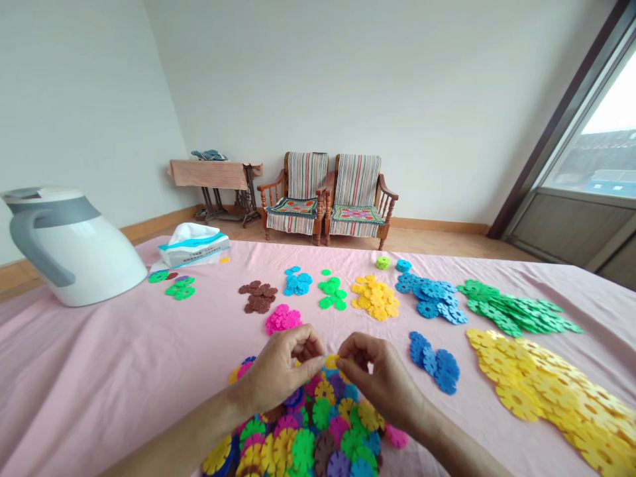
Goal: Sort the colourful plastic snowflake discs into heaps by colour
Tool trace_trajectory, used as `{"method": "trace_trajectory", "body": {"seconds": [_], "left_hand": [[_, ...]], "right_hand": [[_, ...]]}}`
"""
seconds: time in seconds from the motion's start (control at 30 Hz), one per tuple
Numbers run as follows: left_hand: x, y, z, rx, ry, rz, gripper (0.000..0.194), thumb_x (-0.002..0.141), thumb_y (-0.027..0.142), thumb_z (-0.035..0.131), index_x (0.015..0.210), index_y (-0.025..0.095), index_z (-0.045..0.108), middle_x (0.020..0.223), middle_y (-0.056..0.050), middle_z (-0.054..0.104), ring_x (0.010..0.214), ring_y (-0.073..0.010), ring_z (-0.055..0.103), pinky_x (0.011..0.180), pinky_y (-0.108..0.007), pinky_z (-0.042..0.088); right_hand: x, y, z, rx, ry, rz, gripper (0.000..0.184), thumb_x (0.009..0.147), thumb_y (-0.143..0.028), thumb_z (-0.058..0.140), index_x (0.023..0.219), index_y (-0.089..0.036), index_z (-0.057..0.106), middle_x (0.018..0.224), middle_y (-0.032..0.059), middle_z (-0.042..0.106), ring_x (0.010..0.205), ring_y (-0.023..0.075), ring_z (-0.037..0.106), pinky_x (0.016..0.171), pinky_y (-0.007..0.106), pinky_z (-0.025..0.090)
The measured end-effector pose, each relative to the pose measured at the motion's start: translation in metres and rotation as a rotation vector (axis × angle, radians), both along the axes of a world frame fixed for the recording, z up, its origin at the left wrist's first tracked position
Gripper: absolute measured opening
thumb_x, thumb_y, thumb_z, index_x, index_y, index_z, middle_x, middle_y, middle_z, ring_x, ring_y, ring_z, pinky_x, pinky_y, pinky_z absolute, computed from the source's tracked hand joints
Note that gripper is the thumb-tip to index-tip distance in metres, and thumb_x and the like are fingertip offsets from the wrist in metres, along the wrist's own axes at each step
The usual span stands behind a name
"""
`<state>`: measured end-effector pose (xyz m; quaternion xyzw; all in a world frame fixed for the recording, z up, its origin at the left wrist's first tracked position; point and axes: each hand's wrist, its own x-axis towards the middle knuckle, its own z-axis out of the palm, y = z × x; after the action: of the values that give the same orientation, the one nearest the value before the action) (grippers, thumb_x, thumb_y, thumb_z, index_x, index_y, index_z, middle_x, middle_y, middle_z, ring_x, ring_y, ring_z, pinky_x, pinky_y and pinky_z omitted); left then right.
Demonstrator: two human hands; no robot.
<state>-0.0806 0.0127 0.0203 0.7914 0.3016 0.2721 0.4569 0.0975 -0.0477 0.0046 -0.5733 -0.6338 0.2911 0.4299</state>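
Over a mixed heap of plastic snowflake discs (302, 450), my two hands meet with fingertips pinched. Between them is a small yellow snowflake disc (331, 362), gripped at its left edge by my left hand (283, 364) and at its right edge by my right hand (380, 374). Just beyond my left hand lies a pile of pink discs (283, 319). Blue discs (437, 364) lie in a short overlapping row to the right of my right hand. My hands and forearms hide part of the mixed heap.
Sorted piles stand farther back: brown (258, 296), light blue (297, 283), green (332, 293), yellow (376, 299). Larger blue (430, 298), green (517, 308) and yellow discs (551, 391) spread rightward. A white jug (94, 252) and tissue box (195, 246) stand left on the pink cloth (163, 371).
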Motion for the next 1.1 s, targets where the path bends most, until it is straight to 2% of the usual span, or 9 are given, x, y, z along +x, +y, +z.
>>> {"method": "trace_trajectory", "body": {"seconds": [0.17,0.3,0.43,0.57,0.63,0.73,0.8,0.97,1.1], "left_hand": [[-0.013,0.025,-0.007,0.100,-0.092,0.257,0.016,0.080,0.031,0.053,0.073,0.017,0.050,0.065,0.000,0.058,0.061,-0.0133,0.059,0.061,-0.024,0.048],[-0.025,0.048,-0.018,0.190,-0.116,0.439,0.015,0.077,0.031,0.055,0.073,0.018,0.051,0.065,0.001,0.058,0.058,-0.0133,0.058,0.058,-0.023,0.047],[-0.031,0.057,-0.022,0.217,-0.108,0.499,0.016,0.076,0.033,0.055,0.071,0.018,0.052,0.063,0.002,0.058,0.057,-0.0134,0.058,0.056,-0.022,0.046],[-0.032,0.060,-0.023,0.238,-0.127,0.533,0.016,0.077,0.033,0.054,0.072,0.018,0.053,0.062,0.002,0.058,0.057,-0.0132,0.057,0.056,-0.022,0.046],[-0.033,0.061,-0.024,0.247,-0.139,0.545,0.015,0.078,0.033,0.053,0.074,0.018,0.053,0.062,0.002,0.058,0.056,-0.0132,0.057,0.057,-0.022,0.046],[-0.034,0.062,-0.026,0.239,-0.151,0.554,0.016,0.078,0.033,0.053,0.075,0.018,0.052,0.061,0.003,0.058,0.055,-0.0131,0.058,0.057,-0.022,0.046],[-0.034,0.064,-0.027,0.230,-0.158,0.567,0.016,0.078,0.034,0.053,0.075,0.018,0.052,0.061,0.003,0.057,0.055,-0.0131,0.058,0.057,-0.022,0.046],[-0.035,0.067,-0.030,0.219,-0.154,0.576,0.015,0.078,0.033,0.054,0.074,0.018,0.052,0.060,0.003,0.057,0.055,-0.0133,0.059,0.056,-0.022,0.046],[-0.037,0.070,-0.033,0.228,-0.167,0.581,0.015,0.076,0.032,0.054,0.073,0.018,0.053,0.058,0.004,0.058,0.052,-0.0130,0.059,0.055,-0.022,0.045]], "right_hand": [[0.046,0.032,-0.006,0.048,-0.095,-0.228,0.015,0.073,-0.028,0.052,0.065,-0.016,0.058,0.051,-0.0031,0.052,0.046,0.0086,0.044,0.043,0.019,0.031],[0.079,0.058,-0.008,0.085,-0.333,-0.429,0.017,0.070,-0.030,0.052,0.060,-0.017,0.059,0.051,-0.0018,0.056,0.047,0.0110,0.049,0.044,0.021,0.032],[0.096,0.074,-0.012,0.031,-0.441,-0.498,0.016,0.070,-0.027,0.051,0.061,-0.019,0.061,0.057,0.0004,0.062,0.052,0.0138,0.056,0.049,0.022,0.035],[0.099,0.081,-0.020,0.054,-0.510,-0.540,0.018,0.074,-0.023,0.049,0.076,-0.018,0.066,0.075,0.0047,0.068,0.065,0.0171,0.061,0.058,0.025,0.041],[0.090,0.081,-0.021,0.122,-0.525,-0.476,0.020,0.076,-0.021,0.047,0.081,-0.018,0.066,0.082,0.0054,0.068,0.071,0.0174,0.061,0.064,0.026,0.043],[0.068,0.075,-0.020,0.194,-0.533,-0.220,0.025,0.076,-0.012,0.043,0.081,-0.019,0.067,0.085,0.0040,0.068,0.081,0.0166,0.060,0.076,0.027,0.042],[0.052,0.070,-0.017,0.181,-0.588,-0.090,0.030,0.074,-0.006,0.042,0.080,-0.019,0.068,0.087,0.0036,0.068,0.087,0.0167,0.059,0.080,0.028,0.040],[0.031,0.072,-0.012,0.109,-0.691,-0.072,0.034,0.074,-0.002,0.039,0.085,-0.018,0.068,0.092,0.0075,0.066,0.095,0.0189,0.056,0.078,0.029,0.038],[0.030,0.081,-0.015,0.106,-0.634,-0.068,0.036,0.074,-0.001,0.039,0.091,-0.018,0.067,0.097,0.0081,0.065,0.097,0.0183,0.055,0.081,0.028,0.038]]}}
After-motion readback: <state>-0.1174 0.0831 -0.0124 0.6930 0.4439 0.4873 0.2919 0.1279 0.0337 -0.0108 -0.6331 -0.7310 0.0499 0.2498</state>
